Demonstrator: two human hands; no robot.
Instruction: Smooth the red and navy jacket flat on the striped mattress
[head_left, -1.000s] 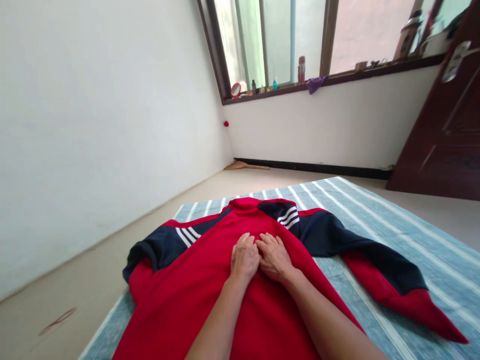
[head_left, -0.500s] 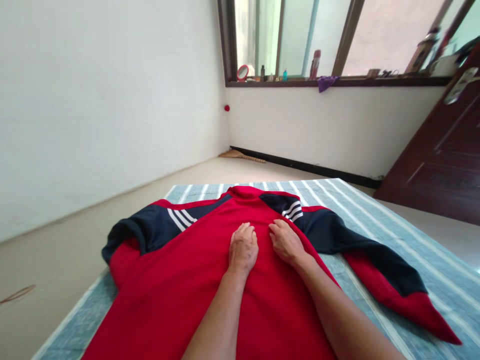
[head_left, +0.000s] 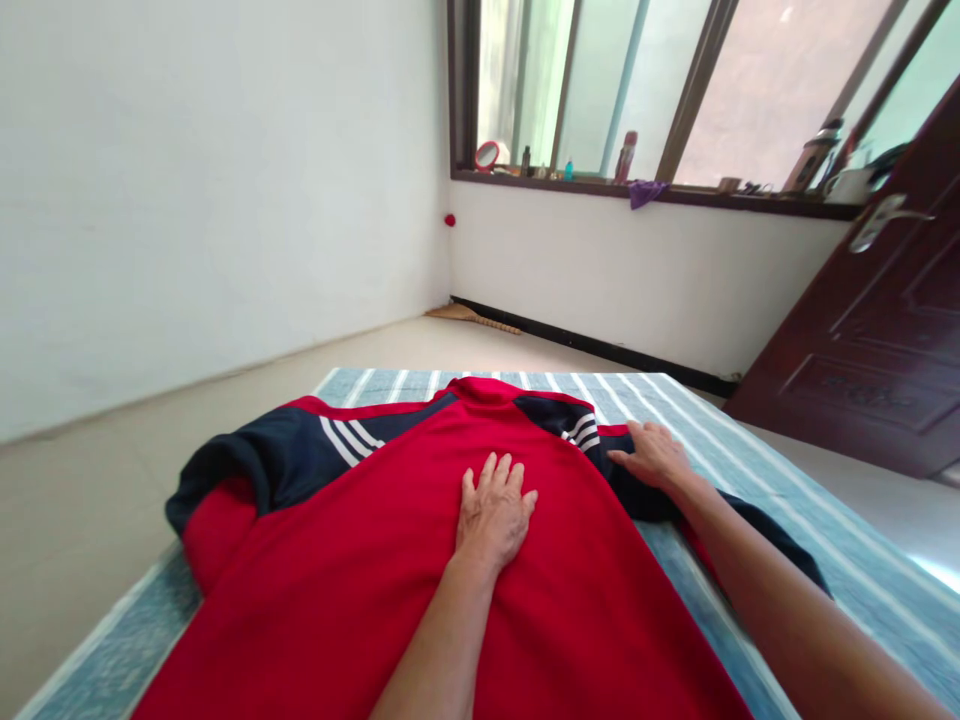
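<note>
My left hand (head_left: pixel 496 508) and right hand (head_left: pixel 651 455), both gripping nothing, on or over a red and navy jacket (head_left: pixel 360 590).

My left palm lies flat, fingers spread, on the jacket's red middle. My right hand, thumb apart, is at the upper part of the right sleeve (head_left: pixel 637 497); I cannot tell whether it presses the fabric. It is the nearer hand to that sleeve, whose long axis slants outward to the right and toward me, partly hidden under my forearm. The jacket's body runs away from me to its collar (head_left: pixel 486 390), beyond my left hand. The left sleeve (head_left: pixel 281 465) bends, well apart from both hands. Beneath is a striped cloth (head_left: pixel 724 445).
</note>
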